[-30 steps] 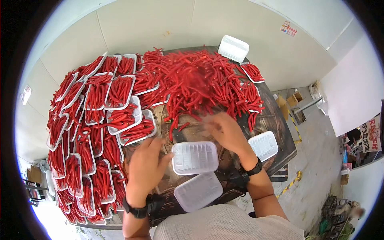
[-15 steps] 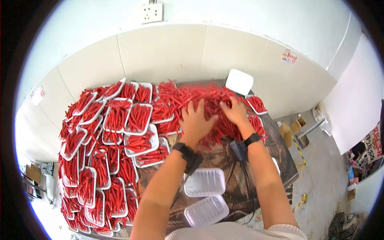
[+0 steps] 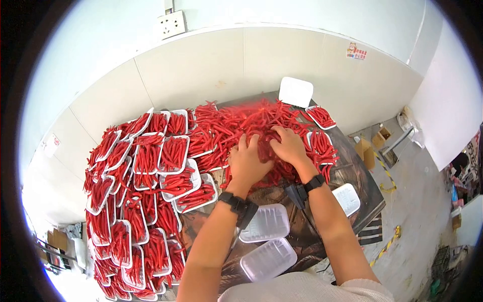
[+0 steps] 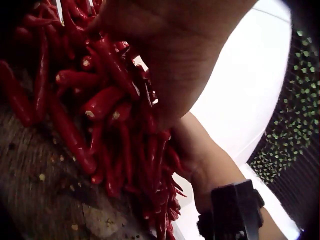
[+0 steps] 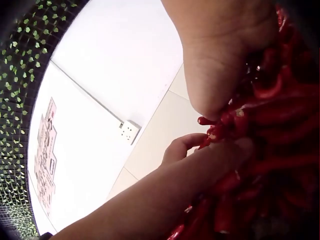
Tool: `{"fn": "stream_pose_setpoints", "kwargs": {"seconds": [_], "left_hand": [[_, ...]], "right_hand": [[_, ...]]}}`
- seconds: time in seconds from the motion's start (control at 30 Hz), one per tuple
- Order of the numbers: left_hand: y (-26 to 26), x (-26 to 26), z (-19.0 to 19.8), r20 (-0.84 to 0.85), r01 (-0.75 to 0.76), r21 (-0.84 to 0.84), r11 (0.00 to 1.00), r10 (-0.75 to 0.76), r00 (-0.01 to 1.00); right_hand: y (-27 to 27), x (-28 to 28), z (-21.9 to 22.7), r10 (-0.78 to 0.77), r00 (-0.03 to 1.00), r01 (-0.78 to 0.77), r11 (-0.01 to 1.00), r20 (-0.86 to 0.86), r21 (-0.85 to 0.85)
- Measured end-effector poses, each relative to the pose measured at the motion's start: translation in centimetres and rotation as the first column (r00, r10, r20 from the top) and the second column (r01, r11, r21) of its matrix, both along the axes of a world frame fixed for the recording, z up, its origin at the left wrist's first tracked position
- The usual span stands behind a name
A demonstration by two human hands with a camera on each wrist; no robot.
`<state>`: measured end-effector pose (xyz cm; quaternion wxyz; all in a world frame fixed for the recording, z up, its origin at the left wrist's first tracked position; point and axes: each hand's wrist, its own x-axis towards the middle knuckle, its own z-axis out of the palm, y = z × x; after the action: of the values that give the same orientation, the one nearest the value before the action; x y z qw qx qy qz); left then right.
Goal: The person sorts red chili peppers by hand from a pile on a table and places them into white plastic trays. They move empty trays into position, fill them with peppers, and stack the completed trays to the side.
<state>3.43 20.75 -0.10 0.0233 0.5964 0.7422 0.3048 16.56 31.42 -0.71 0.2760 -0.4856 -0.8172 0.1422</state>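
Both hands are in the heap of red chili peppers (image 3: 236,120) in the middle of the table. My left hand (image 3: 249,163) curves its fingers over peppers from the left side, thumb pointing inward. Opposite it, the right hand (image 3: 292,147) has its fingers bent round peppers, so a clump lies between the two palms. In the left wrist view, several chili peppers (image 4: 105,102) lie close under the hand. The right wrist view has the left hand (image 5: 200,167) among the peppers, facing the right hand; some fingertips are hidden.
Two clear plastic trays (image 3: 265,223) lie near the body, overlapping slightly. Many white trays filled with peppers (image 3: 173,153) are layered across the left side. A white tray (image 3: 346,200) sits at the right, and upturned white trays (image 3: 296,91) stand at the back near the wall (image 3: 201,65).
From above the near table, both hands have reached forward into the pepper heap. Over the last half second they have stayed there, fingers working into the peppers, while the head view shifted.
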Motion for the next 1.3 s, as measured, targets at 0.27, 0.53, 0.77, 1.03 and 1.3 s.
{"fn": "stream_pose_setpoints", "kwargs": {"seconds": [0.27, 0.53, 0.77, 1.03, 1.3], "left_hand": [[-5.3, 1.1, -0.5, -0.034, 0.115, 0.073, 0.991, -0.113, 0.993], [-11.4, 1.4, 0.4, 0.067, 0.173, 0.147, 0.974, -0.185, 0.980], [-14.6, 0.2, -1.9, 0.344, -0.017, 0.366, 0.930, -0.118, 0.931], [-14.2, 0.1, -2.7, 0.395, 0.111, 0.338, 0.934, -0.248, 0.885], [-14.7, 0.1, -1.9, 0.585, 0.055, 0.359, 0.932, -0.271, 0.765]], "right_hand": [[-5.6, 2.4, -0.3, 0.135, 0.983, -0.121, 0.985, -0.121, 0.121], [-8.3, 5.1, -1.6, 0.142, 0.917, -0.052, 0.969, -0.372, 0.243], [-10.3, 6.1, 0.7, 0.064, 0.975, 0.041, 0.888, -0.212, 0.459], [-12.8, 5.1, 1.7, -0.002, 0.993, -0.032, 0.957, 0.117, 0.290], [-15.0, 3.4, 2.7, 0.234, 0.932, -0.201, 0.969, -0.277, 0.142]]}}
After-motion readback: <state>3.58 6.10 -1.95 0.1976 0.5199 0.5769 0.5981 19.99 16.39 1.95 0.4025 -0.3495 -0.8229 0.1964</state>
